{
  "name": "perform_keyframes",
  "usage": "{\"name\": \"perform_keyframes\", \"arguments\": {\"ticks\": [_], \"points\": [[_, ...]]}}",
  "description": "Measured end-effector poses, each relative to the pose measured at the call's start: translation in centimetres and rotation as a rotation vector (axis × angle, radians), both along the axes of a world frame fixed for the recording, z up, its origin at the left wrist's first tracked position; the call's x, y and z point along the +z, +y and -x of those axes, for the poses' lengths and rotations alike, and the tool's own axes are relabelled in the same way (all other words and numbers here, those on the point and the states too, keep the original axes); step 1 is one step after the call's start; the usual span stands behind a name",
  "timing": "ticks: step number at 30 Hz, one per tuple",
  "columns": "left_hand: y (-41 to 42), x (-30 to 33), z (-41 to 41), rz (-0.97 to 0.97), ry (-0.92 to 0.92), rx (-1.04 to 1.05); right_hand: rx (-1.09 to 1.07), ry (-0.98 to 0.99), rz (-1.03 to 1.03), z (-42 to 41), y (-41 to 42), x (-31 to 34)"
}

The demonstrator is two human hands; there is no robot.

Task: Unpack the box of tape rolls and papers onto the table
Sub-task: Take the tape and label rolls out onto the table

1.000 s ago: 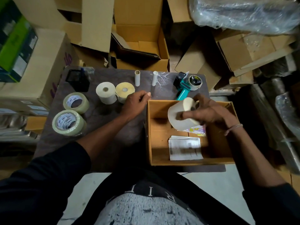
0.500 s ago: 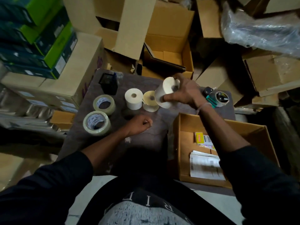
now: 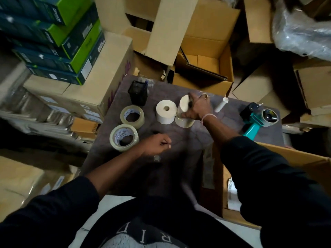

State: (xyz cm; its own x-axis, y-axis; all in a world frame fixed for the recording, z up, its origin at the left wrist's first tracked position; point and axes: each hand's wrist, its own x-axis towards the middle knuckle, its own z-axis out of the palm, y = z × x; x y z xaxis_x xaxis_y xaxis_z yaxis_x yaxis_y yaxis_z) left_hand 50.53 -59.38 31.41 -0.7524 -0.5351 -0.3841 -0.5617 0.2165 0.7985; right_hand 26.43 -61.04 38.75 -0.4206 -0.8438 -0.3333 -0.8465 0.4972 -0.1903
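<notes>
Head view: right hand [image 3: 196,109] grips cream roll [image 3: 184,105], set on another roll [image 3: 184,121] far-centre on table [image 3: 188,145], beside white roll [image 3: 165,111]. Left hand [image 3: 157,144] curled, empty. Roll looks light, stiff; take by sides. Papers [image 3: 232,197] in box [image 3: 304,158], near right.

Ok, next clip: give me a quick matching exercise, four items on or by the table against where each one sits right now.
Items:
1. cream roll
2. tape dispenser
3. mesh pen holder
4. papers

Places:
A. inside the cardboard box
B. far left part of the table
C. gripped by the right hand
D. right edge of the table

Pairs: 1-C, 2-D, 3-B, 4-A
</notes>
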Motion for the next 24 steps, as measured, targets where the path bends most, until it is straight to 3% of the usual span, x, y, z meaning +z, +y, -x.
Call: {"name": "perform_keyframes", "arguments": {"ticks": [9, 16, 21, 24], "points": [[-0.6, 0.1, 0.1, 0.015, -0.014, 0.023, -0.026, -0.066, 0.030, -0.5, 0.3, 1.1], [-5.2, 3.3, -0.8, 0.123, 0.079, 0.428, -0.017, -0.131, 0.082, -5.7, 3.5, 0.4], [-5.9, 3.3, -0.7, 0.098, 0.060, 0.428, -0.284, -0.231, 0.134, -10.8, 6.5, -4.9], [-5.7, 2.6, -1.0, 0.070, 0.059, 0.403, -0.342, -0.186, 0.205, -12.4, 7.4, -7.5]]}}
